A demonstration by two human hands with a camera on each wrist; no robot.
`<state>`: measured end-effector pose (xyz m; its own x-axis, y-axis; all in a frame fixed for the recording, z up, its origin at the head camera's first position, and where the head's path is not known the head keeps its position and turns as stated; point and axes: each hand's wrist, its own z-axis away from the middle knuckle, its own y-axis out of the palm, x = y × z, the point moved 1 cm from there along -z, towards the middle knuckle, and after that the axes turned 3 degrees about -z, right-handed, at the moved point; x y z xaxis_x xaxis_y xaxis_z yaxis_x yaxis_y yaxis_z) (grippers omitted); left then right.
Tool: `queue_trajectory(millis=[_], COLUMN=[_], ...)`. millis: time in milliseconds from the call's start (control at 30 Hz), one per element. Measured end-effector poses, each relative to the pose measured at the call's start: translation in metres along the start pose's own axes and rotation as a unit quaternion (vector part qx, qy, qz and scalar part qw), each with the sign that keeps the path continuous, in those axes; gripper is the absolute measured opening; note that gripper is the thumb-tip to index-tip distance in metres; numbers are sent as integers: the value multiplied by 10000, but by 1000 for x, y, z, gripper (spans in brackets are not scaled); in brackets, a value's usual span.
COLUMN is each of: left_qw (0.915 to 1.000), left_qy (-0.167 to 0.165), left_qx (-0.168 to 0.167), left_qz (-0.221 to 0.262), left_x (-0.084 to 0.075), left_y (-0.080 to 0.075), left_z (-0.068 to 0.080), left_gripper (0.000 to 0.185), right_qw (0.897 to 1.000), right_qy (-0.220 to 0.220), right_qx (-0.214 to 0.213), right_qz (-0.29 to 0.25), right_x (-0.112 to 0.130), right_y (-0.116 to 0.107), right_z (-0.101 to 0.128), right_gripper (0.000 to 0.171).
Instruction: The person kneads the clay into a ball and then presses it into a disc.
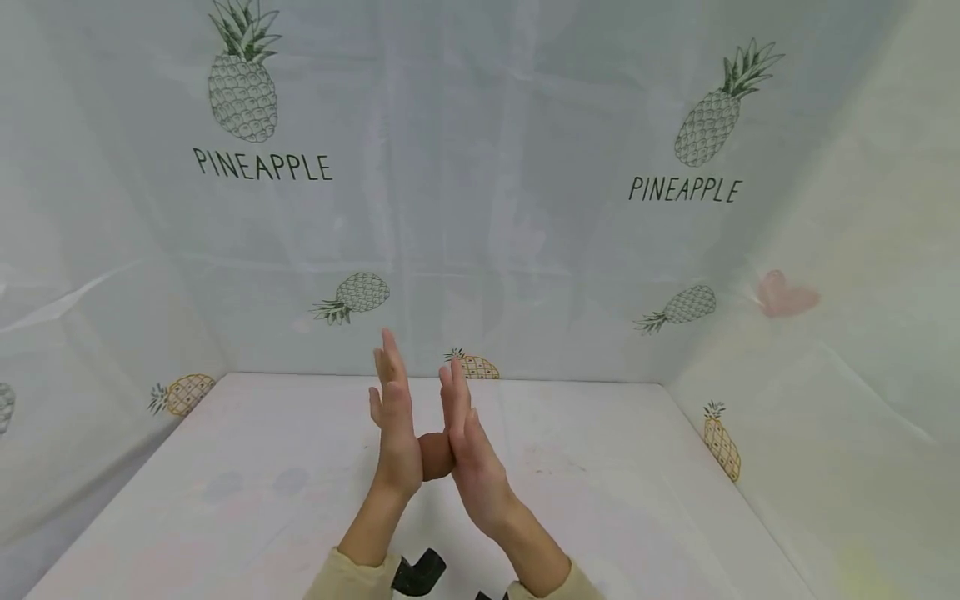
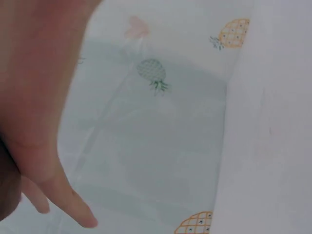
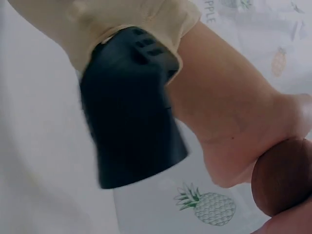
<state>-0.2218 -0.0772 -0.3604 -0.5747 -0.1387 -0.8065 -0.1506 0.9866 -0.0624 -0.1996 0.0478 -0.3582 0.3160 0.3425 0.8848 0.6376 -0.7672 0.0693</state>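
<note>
Left hand [image 1: 395, 433] is up off the white tabletop [image 1: 247, 483], fingers straight and pointing away, palm pressed flat against the brown lump [image 1: 436, 456]. That lump sits squeezed between the two palms, just above the table and in front of the pineapple-print sheet [image 1: 480, 208] that hangs behind it. Looks like soft clay or dough, though the views are too blurred to be sure. I'd judge it light, pliable, a bit tacky, so flat palms on opposite sides are the place to hold it; fingertips would dent it. On the lump's other side, the right hand [image 1: 468, 450] mirrors the left, fingers extended, palm pressing in. Neither hand curls round the lump. Beige sleeves [image 1: 352, 579] and a black wrist mount [image 3: 131, 107] show nearer the wearer. The same printed sheet closes in both sides.
</note>
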Motion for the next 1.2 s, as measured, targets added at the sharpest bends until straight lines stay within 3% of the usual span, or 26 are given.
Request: queue_trajectory(millis=[400,600,833,967,1200], left_qw=[9963,9914,9839,9826,9869], left_qy=[62,-112,144,147,368], left_qx=[824,1218,1510,1546,1322], left_qz=[-238,465,950,1020,844], left_x=[8,7,-4,-10,-16], left_y=[40,51,54,55,54], left_z=[16,25,33,37,39], left_gripper=[65,58,58,59,60], right_qw=[9938,9887,9791,9771,9835], right_qy=[-841,-906,-927,-909,-553], right_qx=[-705,-1122,-1683,-1825,-1652], right_qz=[188,415,659,607,478], right_x=[13,17,18,15,4], right_y=[-22,-34,-46,-51,-52], right_z=[2,2,-1,-2,-4], right_gripper=[60,60,60,60,59])
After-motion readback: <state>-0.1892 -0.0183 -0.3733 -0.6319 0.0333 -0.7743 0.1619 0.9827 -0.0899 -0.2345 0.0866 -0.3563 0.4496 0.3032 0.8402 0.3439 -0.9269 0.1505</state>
